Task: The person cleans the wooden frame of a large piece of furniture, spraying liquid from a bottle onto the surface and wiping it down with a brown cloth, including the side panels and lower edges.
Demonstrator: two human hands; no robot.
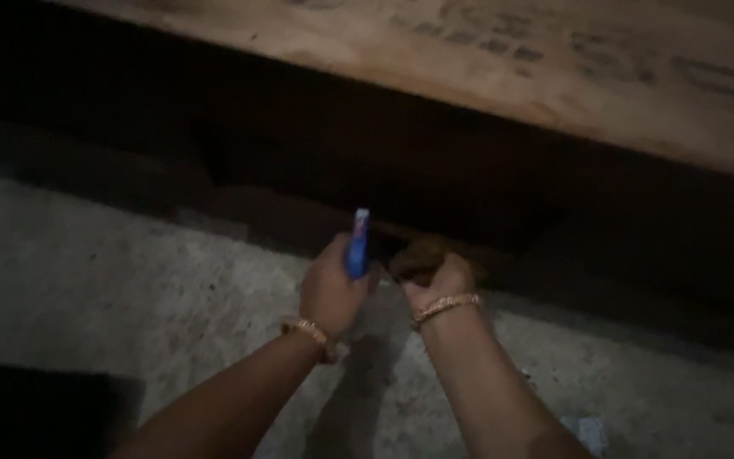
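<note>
My left hand [333,289] is closed around a slim blue tool [358,242] whose pale tip points up toward the dark gap under a wooden board [503,68]. My right hand [435,274] is curled just to the right of it, fingers reaching into the shadowed gap; what it touches is hidden in the dark. Each wrist wears a gold bangle. The two hands are almost touching above the rough grey floor [112,280].
A dark recess [401,161] runs beneath the wooden board across the view. A black shape [36,408] fills the lower left corner. A small pale scrap [590,429] lies on the floor at lower right.
</note>
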